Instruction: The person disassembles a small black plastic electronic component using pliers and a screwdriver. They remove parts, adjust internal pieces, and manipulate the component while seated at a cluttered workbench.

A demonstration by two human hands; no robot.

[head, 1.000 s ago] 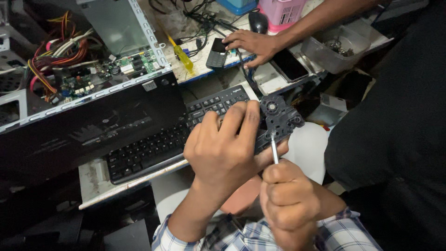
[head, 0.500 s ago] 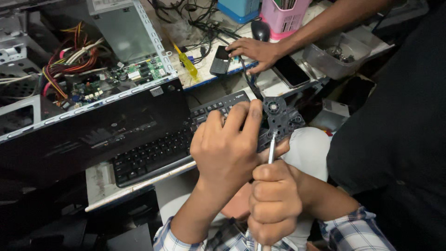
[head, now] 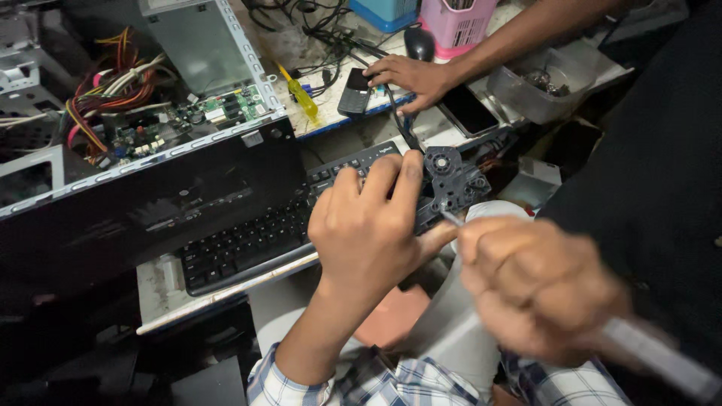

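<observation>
Your left hand [head: 368, 225] pinches the black fan bracket [head: 451, 184] over the keyboard [head: 248, 244]. Your right hand [head: 538, 289], blurred, fists a screwdriver [head: 639, 346]. Grey tray [head: 519, 94] holds small parts, indistinct.

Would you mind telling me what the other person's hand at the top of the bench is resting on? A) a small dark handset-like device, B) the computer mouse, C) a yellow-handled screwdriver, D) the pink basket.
A: the other person's hand lies with its fingertips against the small dark handset-like device, while the yellow-handled screwdriver, the pink basket and the computer mouse sit apart from it.
</observation>
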